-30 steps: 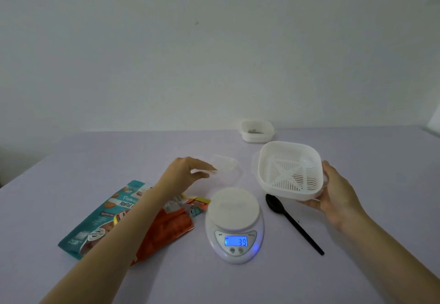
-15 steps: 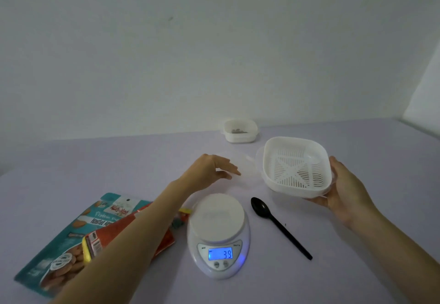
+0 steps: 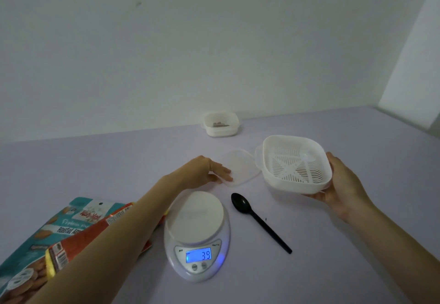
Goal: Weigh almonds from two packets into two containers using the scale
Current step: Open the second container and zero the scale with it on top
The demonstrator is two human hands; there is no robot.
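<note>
Lid point(image 3: 242, 168) released, container point(image 3: 295, 165) held.
Left grip point(image 3: 207, 170) has let go, fingers relaxed at the lid's edge, flat on the counter point(image 3: 95, 161); right grip point(image 3: 342, 184) clasps the white slotted container, tilted, beyond the spoon point(image 3: 259, 222).

White plastic container point(image 3: 295, 165), glossy black spoon point(image 3: 240, 202), translucent lid point(image 3: 242, 166)

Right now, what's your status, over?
Left hand open at clear lid. Right hand holds white strainer container. Scale bare, reads 39. Nothing blocking it.
</note>
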